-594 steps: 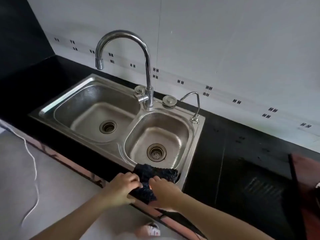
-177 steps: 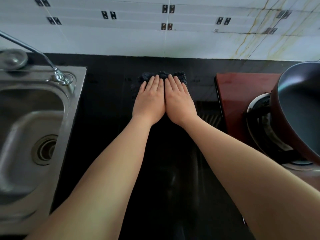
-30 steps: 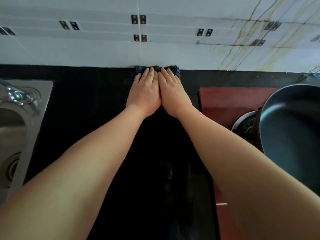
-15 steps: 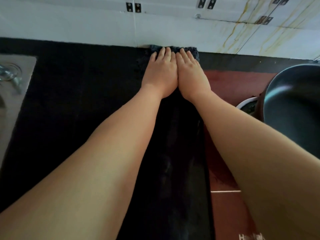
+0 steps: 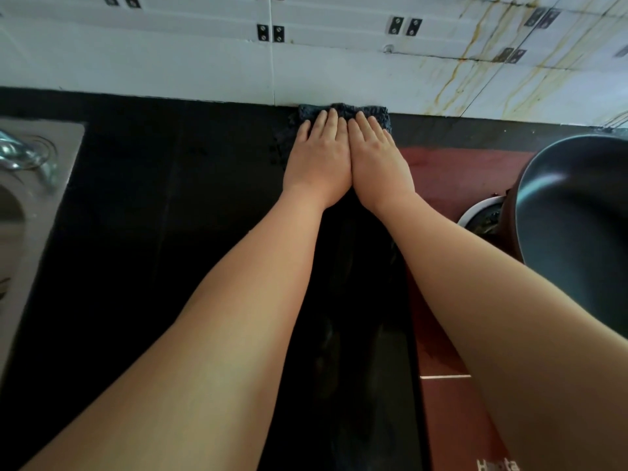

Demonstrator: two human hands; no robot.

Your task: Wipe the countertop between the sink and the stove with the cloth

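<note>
A dark blue-grey cloth [image 5: 344, 111] lies on the black countertop [image 5: 163, 205], pushed against the foot of the tiled wall. My left hand [image 5: 319, 161] and my right hand [image 5: 378, 163] lie flat on it side by side, fingers together and pointing at the wall. They cover most of the cloth; only its far edge and corners show. The steel sink [image 5: 32, 212] is at the left edge, and the red-brown stove top [image 5: 452, 171] lies just right of my right hand.
A dark pan [image 5: 577, 219] sits on the stove burner at the right. A small tap [image 5: 23, 158] stands on the sink's rim. The white tiled wall [image 5: 204, 62] bounds the counter at the back and carries yellowish stains on its right side.
Both hands and the cloth have shifted a little to the right along the wall over the last second, still pressed flat against the wall's foot.
</note>
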